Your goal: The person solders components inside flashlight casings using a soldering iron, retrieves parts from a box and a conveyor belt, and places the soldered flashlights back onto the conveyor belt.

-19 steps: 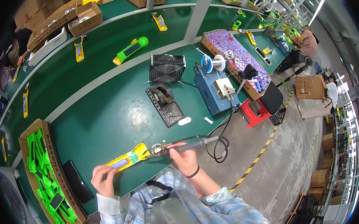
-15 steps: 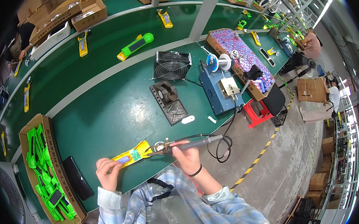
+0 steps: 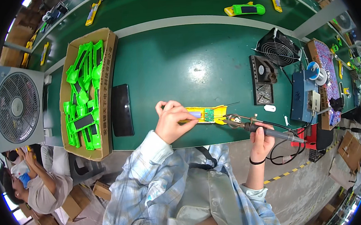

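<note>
A yellow plastic housing [image 3: 220, 118] lies at the table's front edge, with a small green circuit board [image 3: 209, 115] and a purple cylindrical battery [image 3: 195, 114] in it. My left hand [image 3: 173, 120] is over the housing's left end, thumb and forefinger pinched together at the battery; what sits between the fingertips is too small to make out. In my right hand [image 3: 261, 142] is a soldering iron [image 3: 277, 133], gripped by its dark handle. Its front end, with a metal fitting, points left at the right end of the housing; the exact tip is hard to see.
Left stands a cardboard box [image 3: 110, 79] of green plastic shells, beside a black flat panel [image 3: 121, 110]. To the right are a small black fan [image 3: 277, 49], a dark tray [image 3: 263, 93], a blue soldering station [image 3: 301, 91] and a solder reel [image 3: 316, 73]. The iron's cable loops off the front edge.
The view has swung left, bringing the large grey fan and a seated person into sight. My left hand has shifted further over the battery, fingers pinched. The right hand still holds the soldering iron.
</note>
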A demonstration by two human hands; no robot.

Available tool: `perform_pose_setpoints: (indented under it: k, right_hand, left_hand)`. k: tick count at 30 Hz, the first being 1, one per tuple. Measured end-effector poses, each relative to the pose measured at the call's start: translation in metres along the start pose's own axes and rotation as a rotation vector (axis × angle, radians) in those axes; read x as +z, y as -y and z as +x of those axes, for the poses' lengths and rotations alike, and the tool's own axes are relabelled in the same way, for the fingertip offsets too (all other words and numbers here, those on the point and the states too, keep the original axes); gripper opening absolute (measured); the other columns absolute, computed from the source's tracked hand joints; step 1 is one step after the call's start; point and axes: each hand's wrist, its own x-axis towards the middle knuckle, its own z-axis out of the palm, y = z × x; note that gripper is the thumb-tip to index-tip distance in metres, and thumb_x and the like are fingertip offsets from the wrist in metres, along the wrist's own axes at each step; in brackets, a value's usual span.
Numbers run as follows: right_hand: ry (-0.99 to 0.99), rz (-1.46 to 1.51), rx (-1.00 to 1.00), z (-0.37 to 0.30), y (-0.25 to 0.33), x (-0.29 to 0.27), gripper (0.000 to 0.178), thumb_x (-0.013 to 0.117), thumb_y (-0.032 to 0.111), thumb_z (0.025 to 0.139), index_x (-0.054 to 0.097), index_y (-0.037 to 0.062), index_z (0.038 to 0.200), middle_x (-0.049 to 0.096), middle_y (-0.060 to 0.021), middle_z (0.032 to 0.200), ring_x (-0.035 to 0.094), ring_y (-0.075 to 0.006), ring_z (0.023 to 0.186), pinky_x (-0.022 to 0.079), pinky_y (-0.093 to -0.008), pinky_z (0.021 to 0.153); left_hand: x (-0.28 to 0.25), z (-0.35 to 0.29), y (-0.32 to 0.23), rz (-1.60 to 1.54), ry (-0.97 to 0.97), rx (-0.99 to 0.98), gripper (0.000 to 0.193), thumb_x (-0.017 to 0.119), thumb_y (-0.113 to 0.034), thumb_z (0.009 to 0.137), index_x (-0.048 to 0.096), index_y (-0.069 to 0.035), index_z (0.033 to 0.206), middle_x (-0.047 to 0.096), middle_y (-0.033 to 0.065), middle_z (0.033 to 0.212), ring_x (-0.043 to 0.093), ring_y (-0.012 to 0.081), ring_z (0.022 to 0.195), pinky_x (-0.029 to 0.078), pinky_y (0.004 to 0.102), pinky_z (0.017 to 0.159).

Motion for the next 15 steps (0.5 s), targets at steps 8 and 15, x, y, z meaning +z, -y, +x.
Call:
perform_pose_setpoints:
  k: [8, 15]
  right_hand:
    - [0.011, 0.008, -0.003, -0.003, -0.003, 0.007, 0.017, 0.053, 0.015, 0.083, 0.051, 0.0017, 0.094, 0.053, -0.0038, 0.088, 0.047, -0.0040, 0.062, 0.038, -0.0138, 0.051]
    - [0.029, 0.005, 0.011, -0.002, -0.003, 0.007, 0.018, 0.052, 0.015, 0.083, 0.051, 0.0006, 0.094, 0.053, -0.0045, 0.087, 0.046, -0.0044, 0.060, 0.037, -0.0147, 0.049]
  left_hand:
    - [-0.001, 0.001, 0.000, 0.025, 0.018, -0.011, 0.011, 0.071, -0.023, 0.060, 0.066, -0.015, 0.065, 0.055, -0.0058, 0.062, 0.046, 0.0122, 0.077, 0.018, 0.0401, 0.080]
    - [0.010, 0.004, -0.007, 0.024, -0.016, -0.118, 0.009, 0.071, -0.021, 0.057, 0.065, -0.016, 0.061, 0.048, -0.0073, 0.054, 0.043, 0.0111, 0.072, 0.018, 0.0384, 0.078]
